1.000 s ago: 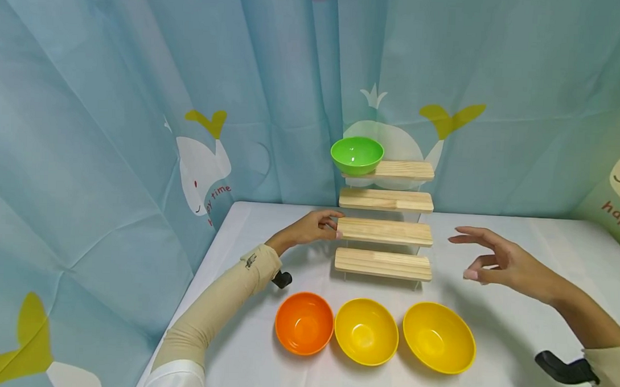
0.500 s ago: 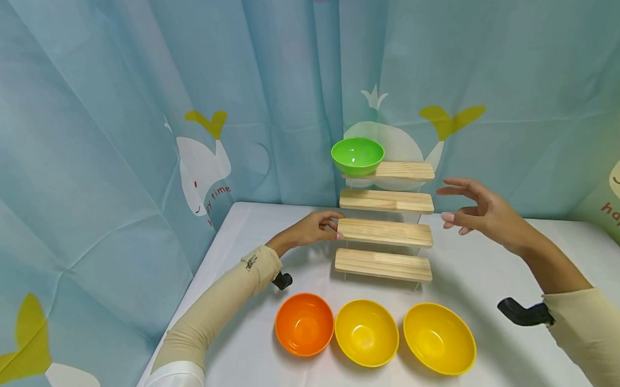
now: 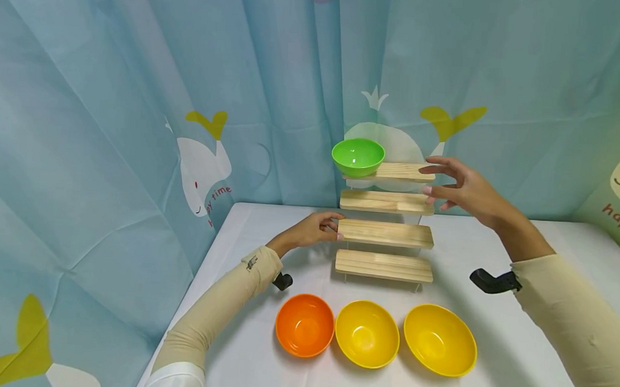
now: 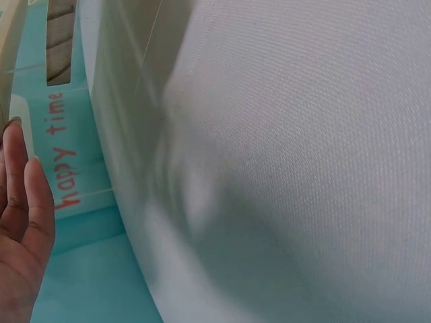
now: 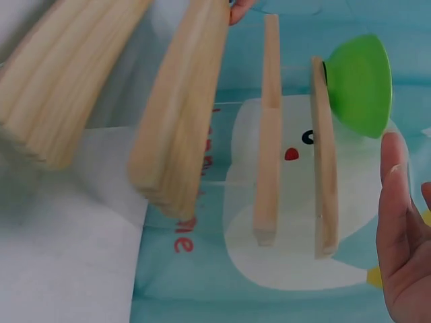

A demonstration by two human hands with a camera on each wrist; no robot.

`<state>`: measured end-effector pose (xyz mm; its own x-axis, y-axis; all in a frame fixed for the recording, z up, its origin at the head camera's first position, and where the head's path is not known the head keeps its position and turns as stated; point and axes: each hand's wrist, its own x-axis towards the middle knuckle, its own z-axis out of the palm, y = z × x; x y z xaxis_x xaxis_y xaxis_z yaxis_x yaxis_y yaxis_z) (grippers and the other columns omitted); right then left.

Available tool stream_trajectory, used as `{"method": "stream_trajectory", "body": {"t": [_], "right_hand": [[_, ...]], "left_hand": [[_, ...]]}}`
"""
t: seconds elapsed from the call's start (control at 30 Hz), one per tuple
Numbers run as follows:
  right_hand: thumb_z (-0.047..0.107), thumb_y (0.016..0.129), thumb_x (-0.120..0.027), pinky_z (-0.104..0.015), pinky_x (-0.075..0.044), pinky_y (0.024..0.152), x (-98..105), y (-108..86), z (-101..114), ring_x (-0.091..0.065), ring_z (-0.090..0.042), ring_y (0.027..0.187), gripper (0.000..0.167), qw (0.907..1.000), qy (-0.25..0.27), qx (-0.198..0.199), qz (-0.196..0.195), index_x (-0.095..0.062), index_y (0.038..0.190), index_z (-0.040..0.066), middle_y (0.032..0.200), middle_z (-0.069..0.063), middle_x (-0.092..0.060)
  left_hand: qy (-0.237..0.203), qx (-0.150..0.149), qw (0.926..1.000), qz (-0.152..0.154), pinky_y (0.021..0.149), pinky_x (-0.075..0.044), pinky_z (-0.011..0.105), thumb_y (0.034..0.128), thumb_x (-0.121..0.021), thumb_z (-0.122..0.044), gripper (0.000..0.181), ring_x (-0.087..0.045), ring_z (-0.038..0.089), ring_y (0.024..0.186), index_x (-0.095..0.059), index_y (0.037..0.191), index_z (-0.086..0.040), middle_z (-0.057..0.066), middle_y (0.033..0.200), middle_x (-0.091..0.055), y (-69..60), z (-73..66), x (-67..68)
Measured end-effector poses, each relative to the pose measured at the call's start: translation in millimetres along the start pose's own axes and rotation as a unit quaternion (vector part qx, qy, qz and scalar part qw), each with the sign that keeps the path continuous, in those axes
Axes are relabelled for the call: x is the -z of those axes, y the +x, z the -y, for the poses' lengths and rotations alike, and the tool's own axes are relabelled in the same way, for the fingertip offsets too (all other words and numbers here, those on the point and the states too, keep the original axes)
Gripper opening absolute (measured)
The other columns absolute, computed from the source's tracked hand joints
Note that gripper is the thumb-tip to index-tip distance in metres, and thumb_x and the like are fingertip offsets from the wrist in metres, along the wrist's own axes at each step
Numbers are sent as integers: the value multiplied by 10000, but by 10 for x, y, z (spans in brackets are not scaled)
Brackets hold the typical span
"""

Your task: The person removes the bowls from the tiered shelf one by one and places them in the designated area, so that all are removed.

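Observation:
A stepped display rack with wooden shelves (image 3: pixel 385 233) stands on the white table. My left hand (image 3: pixel 311 229) grips the left end of its second-lowest shelf, thumb at the front edge and fingers at the back. In the left wrist view, the left hand (image 4: pixel 27 208) shows only in part. A green bowl (image 3: pixel 358 156) sits upright on the left part of the top shelf (image 3: pixel 400 171). My right hand (image 3: pixel 466 186), holding nothing, is raised near the right ends of the upper two shelves, fingers loosely bent. The right wrist view has the bowl (image 5: pixel 361 87) beyond the right hand's fingertips (image 5: pixel 392 145).
An orange bowl (image 3: pixel 304 325) and two yellow bowls (image 3: pixel 367 334) stand in a row before the rack; the right yellow bowl (image 3: pixel 440 340) looks oval. A blue printed curtain (image 3: pixel 292 102) hangs behind and left of the table (image 3: pixel 253 362).
My right hand has moved up and to the left, from beside the lower shelves to the right ends of the upper shelves. The left hand, rack and bowls stay put.

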<state>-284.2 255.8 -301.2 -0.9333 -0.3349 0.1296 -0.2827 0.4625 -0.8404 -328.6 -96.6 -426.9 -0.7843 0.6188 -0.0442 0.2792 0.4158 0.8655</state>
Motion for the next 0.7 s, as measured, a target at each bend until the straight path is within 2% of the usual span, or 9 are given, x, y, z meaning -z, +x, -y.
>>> {"method": "stream_trajectory", "body": {"t": [0.13,0.37,0.7], "right_hand": [[289,991,-650,-314,-577,709,-12,146,37,-730,-172,882,691,9998,21,-175,45,-287,1568,174,1524,-91,-431],[349,982,-645,-306,-569,723,-73,372,136,-721,-160,881,768,9987,93,-414,278,-223,1598,165,1559,-146,-379],[403,978,-640,-349,-576,835,-186,641,177,-717,-155,928,817,9974,292,-433,492,-173,1611,182,1606,-124,-316]], "left_hand": [[4,2,10000,23,902,-548,289,950,-705,-185,603,-646,243,1104,-467,1493,-72,137,1200,-659,0,4,1],[-17,22,10000,39,901,-550,290,949,-708,-197,609,-649,241,1110,-465,1495,-82,134,1199,-656,3,8,2],[8,8,10000,31,890,-550,275,948,-710,-187,605,-653,232,1096,-467,1491,-77,133,1177,-661,-9,-20,-4]]}}
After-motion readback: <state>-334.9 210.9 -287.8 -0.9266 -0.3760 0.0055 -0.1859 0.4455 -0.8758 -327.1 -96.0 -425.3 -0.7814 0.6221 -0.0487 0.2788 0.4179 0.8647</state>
